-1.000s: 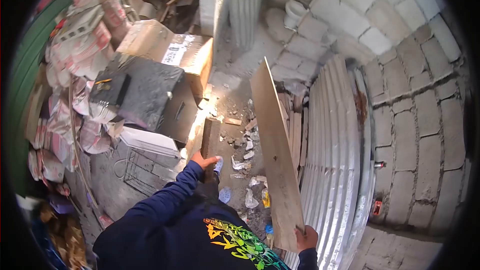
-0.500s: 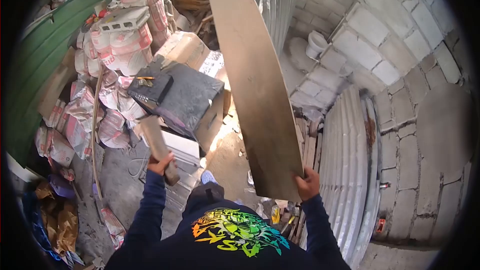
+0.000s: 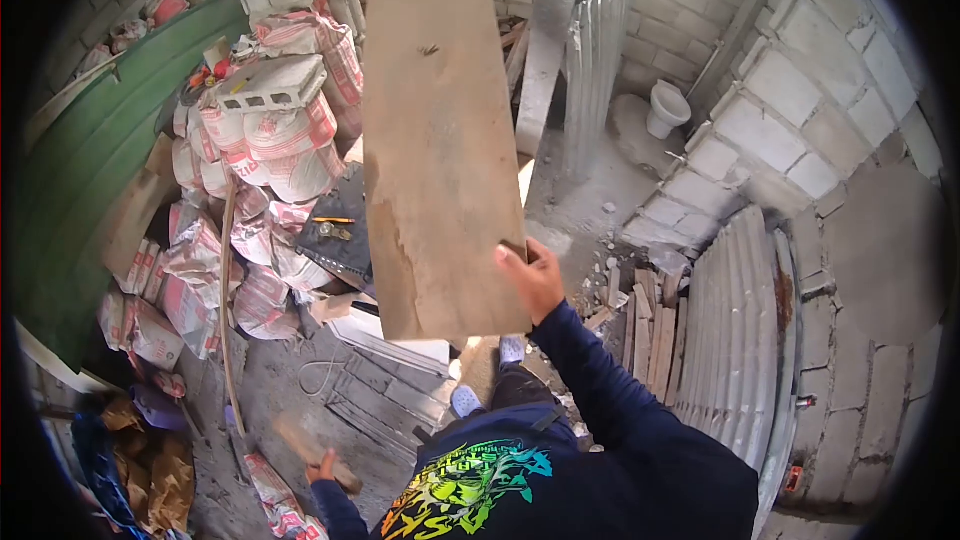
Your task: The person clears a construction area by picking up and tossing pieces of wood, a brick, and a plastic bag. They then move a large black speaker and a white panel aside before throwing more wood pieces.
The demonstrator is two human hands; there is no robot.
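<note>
A long, wide plywood board [image 3: 440,140] stretches away from me, its near end splintered along the left side. My right hand [image 3: 537,282] grips its right edge close to that near end, with the thumb on top. Low on the left, my left hand [image 3: 322,470] is closed around a short wooden block [image 3: 310,445], slightly blurred. Behind the board, a black box [image 3: 345,200] is mostly covered; a pencil [image 3: 338,220] lies on top of it.
Red-and-white sacks [image 3: 290,155] are piled at the left, a hollow block [image 3: 272,83] on top. Corrugated metal sheets [image 3: 735,310] lean on the right wall. Wood strips [image 3: 655,335] lie beside them. A white toilet bowl [image 3: 667,108] stands at the back right.
The board has swung left and now covers much of the black box. My right hand has moved up and left with it. My left hand has dropped lower with the wooden block.
</note>
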